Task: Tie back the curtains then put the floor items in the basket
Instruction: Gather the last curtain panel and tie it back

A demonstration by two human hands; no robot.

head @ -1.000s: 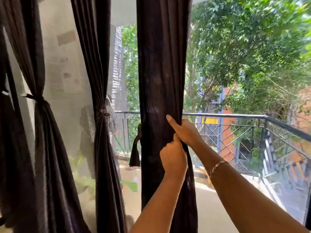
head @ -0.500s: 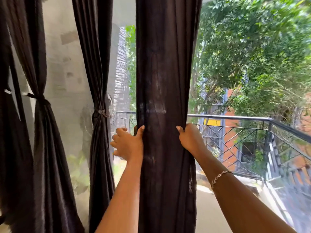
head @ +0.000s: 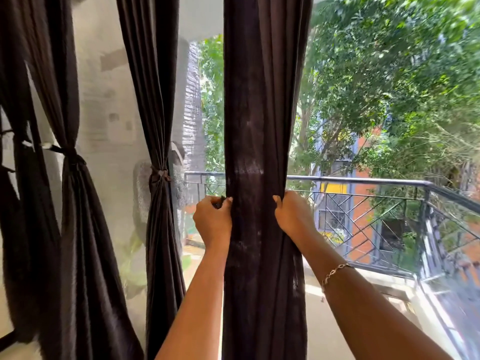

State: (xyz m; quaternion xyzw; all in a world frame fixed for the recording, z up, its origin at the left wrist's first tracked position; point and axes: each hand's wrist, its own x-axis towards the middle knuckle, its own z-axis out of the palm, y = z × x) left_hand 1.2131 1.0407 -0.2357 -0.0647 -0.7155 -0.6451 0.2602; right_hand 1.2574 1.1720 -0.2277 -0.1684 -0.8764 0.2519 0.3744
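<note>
The left hand (head: 212,222) curls round what looks like a dark tie (head: 220,201) at the left edge of the middle curtain (head: 262,126). The right hand (head: 293,216) grips its right edge. This is likely the tying step, and next the tie must pass round the bunched cloth. Farther left, a second curtain (head: 161,229) and a third curtain (head: 78,229) hang already tied.

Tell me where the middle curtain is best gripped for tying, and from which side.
Grip the middle curtain at the height of the railing, where it hangs gathered in a narrow column. Come from both sides, as the left hand and right hand do.
</note>
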